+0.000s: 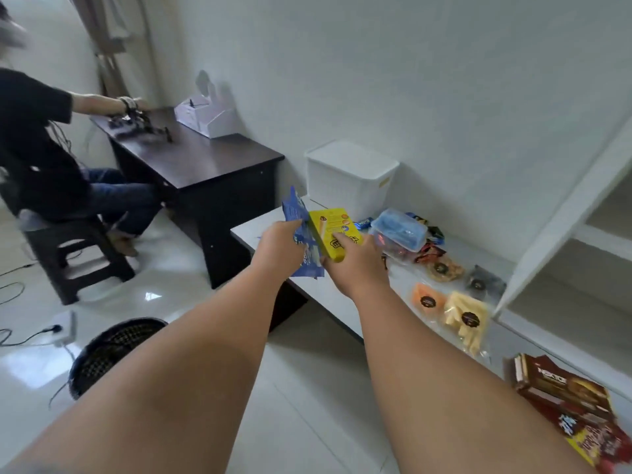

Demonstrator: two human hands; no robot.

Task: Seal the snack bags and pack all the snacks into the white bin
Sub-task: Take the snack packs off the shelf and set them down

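My left hand (277,248) grips a blue snack bag (298,230) above the left end of the white table (328,295). My right hand (355,265) holds a yellow snack box (333,230) right beside the blue bag. The white bin (349,181) stands at the table's far end against the wall, a little beyond both hands. On the table lie clear bags of snacks: an orange one (425,297), a pale yellow one (466,319), a round-cookie one (444,268) and a dark one (484,282).
A clear tub with a blue lid (400,230) and small wrapped candies (427,248) sit near the bin. Brown wafer packs (567,398) lie at the near right. A white shelf unit (581,234) stands right. A seated person (41,148), a dark desk (205,165) and a black basket (113,350) are left.
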